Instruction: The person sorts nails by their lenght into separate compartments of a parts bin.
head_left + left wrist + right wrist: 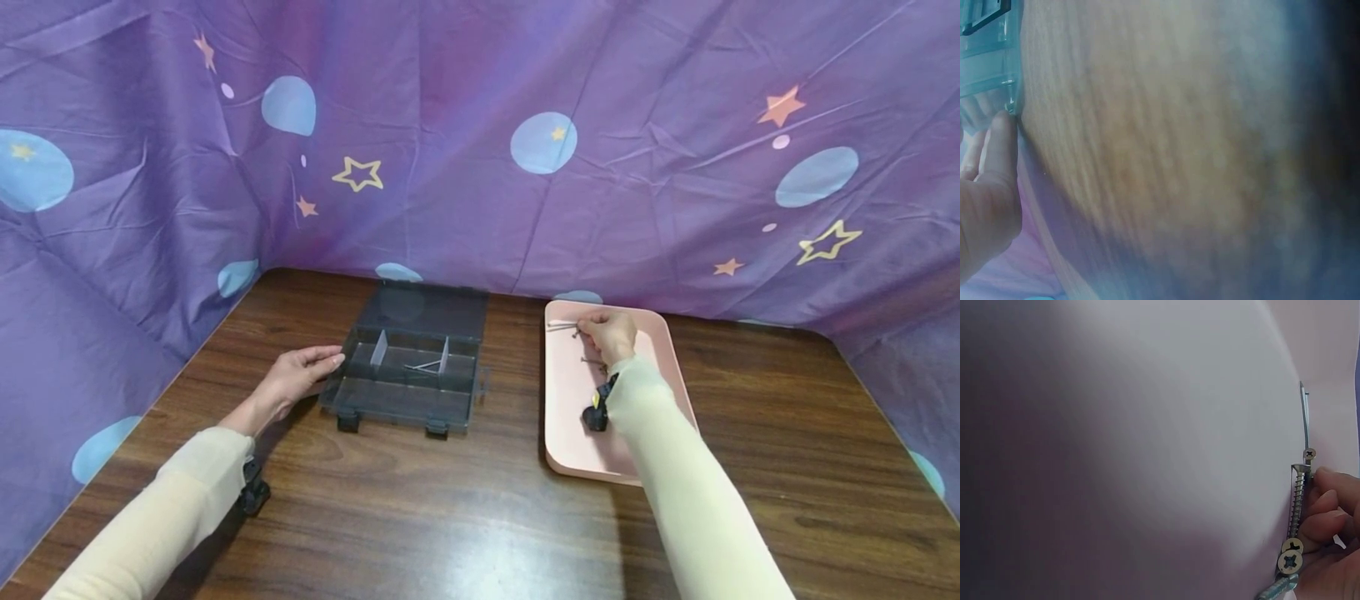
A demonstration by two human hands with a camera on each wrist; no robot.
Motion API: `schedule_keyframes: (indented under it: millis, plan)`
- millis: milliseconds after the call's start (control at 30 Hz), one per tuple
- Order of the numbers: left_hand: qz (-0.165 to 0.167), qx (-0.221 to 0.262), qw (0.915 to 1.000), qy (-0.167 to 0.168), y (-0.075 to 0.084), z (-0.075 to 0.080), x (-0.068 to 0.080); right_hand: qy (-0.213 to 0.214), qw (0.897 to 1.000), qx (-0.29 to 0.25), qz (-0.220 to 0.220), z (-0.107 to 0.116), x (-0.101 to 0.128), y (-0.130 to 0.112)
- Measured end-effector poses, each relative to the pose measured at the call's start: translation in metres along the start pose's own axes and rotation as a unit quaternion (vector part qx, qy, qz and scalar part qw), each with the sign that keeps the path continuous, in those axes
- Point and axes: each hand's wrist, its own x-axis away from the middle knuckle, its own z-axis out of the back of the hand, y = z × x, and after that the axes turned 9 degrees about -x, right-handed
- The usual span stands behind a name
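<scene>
A dark see-through organizer box [405, 403] stands with its lid [427, 310] folded back. Two thin nails [423, 367] lie in its rear middle compartment. My left hand [294, 377] touches the box's left side with fairly straight fingers, and the left wrist view shows a fingertip against the clear wall [988, 65]. Over in the pink tray [573, 446], my right hand [611, 333] has bent fingers down beside long nails [561, 326]. Screws [1297, 503] lie right by those fingers in the right wrist view. Whether the fingertips pinch a nail is hidden.
The box's two front latches [437, 429] hang down over the wooden table [420, 508]. A purple curtain [465, 208] with stars rises close behind the box and tray. The tray has a raised rim [678, 375] all round.
</scene>
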Motion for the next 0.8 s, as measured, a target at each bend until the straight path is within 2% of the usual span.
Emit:
schedule_keyframes:
  millis: [233, 500, 800]
  plan:
    - [0.003, -0.002, 1.0000, 0.000, 0.0006, -0.0001, 0.0005, 0.000, 1.000, 0.010, 0.021, -0.0003, 0.0037, 0.0000]
    - [0.005, -0.001, 1.0000, 0.000, 0.0009, -0.0006, 0.0012, -0.005, 1.000, 0.018, 0.014, -0.0012, 0.0029, -0.0004]
    - [0.004, 0.003, 1.0000, 0.001, 0.0010, -0.0012, 0.0007, -0.023, 0.998, 0.037, 0.038, 0.0011, -0.0005, 0.0023]
